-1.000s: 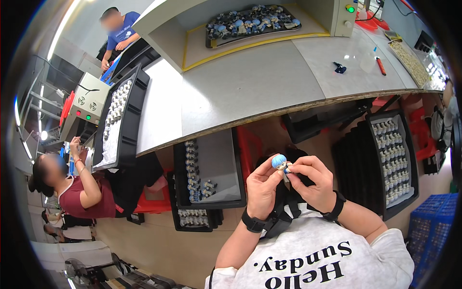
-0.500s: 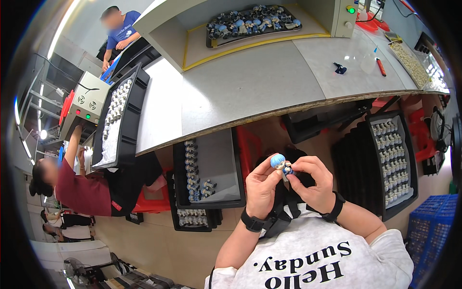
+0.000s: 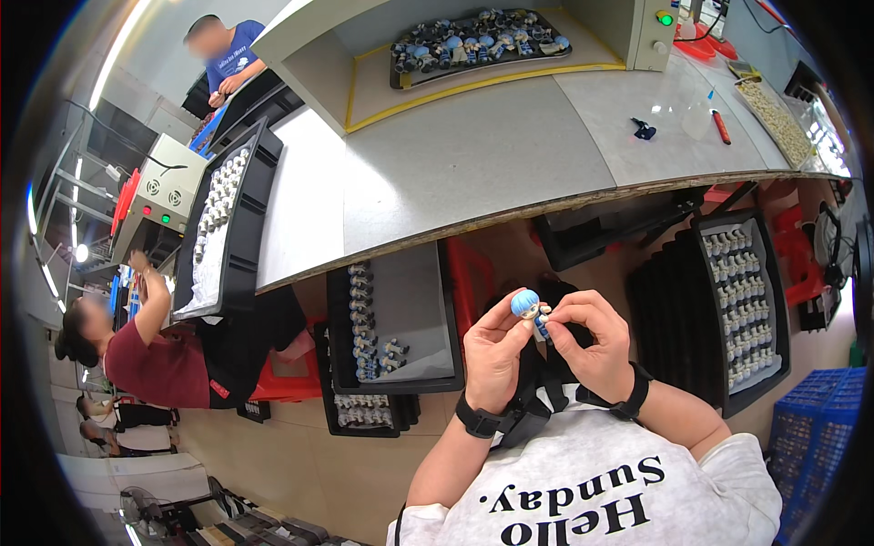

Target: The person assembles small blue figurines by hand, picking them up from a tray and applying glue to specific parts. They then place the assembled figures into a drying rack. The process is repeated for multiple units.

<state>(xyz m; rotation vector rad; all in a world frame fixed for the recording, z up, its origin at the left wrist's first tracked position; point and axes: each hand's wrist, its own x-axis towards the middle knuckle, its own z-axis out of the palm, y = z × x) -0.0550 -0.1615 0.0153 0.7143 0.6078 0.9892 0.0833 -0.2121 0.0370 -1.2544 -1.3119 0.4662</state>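
Note:
A small toy figurine (image 3: 526, 306) with light-blue hair and a blue-and-white body is raised in front of my chest, its head toward the upper left. The thumb and fingers of my left hand (image 3: 492, 358) grip it around the head and side. From the other side, my right hand (image 3: 596, 344) pinches the figurine's body between thumb and fingertips. Both wrists wear black straps. Left of my hands, a black tray (image 3: 401, 314) holds a column of similar blue-and-white pieces and a few loose ones.
The grey workbench (image 3: 473, 155) runs ahead of me, with a booth (image 3: 314, 64) over a tray of blue-haired figurines (image 3: 482, 41). A dark blue piece (image 3: 643, 129) and a red pen-like tool (image 3: 721, 127) lie at right. Stacked trays (image 3: 742, 309) stand right; a co-worker (image 3: 159, 350) sits left.
The figurine has turned slightly, showing more of its body, while my right fingers have shifted a little on it. At left, the co-worker's arm has drawn back from the machine.

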